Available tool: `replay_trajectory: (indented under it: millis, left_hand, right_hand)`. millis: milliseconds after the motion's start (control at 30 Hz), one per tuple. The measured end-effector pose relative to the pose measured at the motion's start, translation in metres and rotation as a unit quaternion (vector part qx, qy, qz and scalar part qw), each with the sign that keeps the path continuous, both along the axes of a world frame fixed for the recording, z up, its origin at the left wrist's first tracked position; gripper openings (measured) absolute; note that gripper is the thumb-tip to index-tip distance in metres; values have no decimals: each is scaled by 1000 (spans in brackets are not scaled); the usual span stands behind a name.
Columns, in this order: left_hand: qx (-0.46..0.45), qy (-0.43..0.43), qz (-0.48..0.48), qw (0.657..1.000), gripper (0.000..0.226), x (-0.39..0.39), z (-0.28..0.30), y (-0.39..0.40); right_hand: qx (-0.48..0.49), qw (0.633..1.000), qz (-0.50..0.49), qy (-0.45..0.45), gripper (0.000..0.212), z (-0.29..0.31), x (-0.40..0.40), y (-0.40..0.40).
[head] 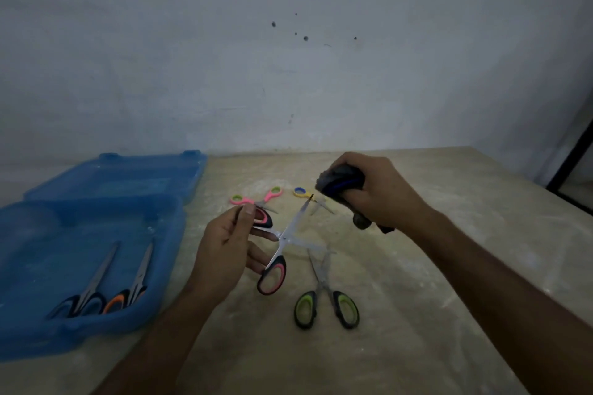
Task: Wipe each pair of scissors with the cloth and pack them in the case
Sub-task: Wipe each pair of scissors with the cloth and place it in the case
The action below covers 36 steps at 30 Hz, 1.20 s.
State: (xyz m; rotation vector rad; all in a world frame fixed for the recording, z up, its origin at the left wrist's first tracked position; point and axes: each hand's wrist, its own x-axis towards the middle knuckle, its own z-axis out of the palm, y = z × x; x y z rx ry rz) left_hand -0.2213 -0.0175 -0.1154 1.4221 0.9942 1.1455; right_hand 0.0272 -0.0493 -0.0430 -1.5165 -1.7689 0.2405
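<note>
A pale, dusty surface met a scuffed white wall bearing small dark spots; a dark frame stood right.

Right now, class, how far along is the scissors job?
Done: two pairs, blue-handled and orange-handled, lie in the case. In hand: left hand holds the open pink-handled pair; right hand grips the cloth. Left: three pairs on the table.
</note>
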Motion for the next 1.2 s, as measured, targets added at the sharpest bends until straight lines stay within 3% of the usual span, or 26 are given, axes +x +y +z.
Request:
replay_trajectory:
  millis: [100, 200, 300, 400, 467, 667, 967, 1067, 1200]
  left_hand:
    - [9, 8, -3, 1000, 35, 2, -1, 0]
    - [33, 12, -13, 999, 33, 2, -1, 0]
    - [37, 23, -19, 999, 36, -2, -1, 3]
    - [25, 15, -5, 1000, 36, -4, -2, 6]
    - [25, 13, -1, 1000, 35, -3, -2, 7]
    - [50, 10, -4, 999, 32, -3, -4, 7]
    - [31, 5, -5, 1000, 32, -4, -7, 9]
    - [19, -13, 12, 1000, 32, -3, -8, 11]
    - [30, -19, 18, 999, 32, 3, -8, 8]
  right_hand:
    - [-39, 994, 102, 11, 25, -7, -20, -10]
    - [-35, 978, 163, -122, 33, -26, -44, -13]
    - [-5, 989, 94, -111, 33, -27, -26, 1]
    - [18, 1000, -4, -23, 28, -19, 2, 9]
    - [50, 999, 2, 10, 30, -13, -1, 4]
    - [13, 963, 149, -223, 38, -37, -60, -14]
    - [64, 992, -35, -108, 31, -15, -6, 13]
    - [70, 993, -5, -98, 35, -12, -20, -8]
    - [42, 983, 45, -175, 40, -33, -62, -22]
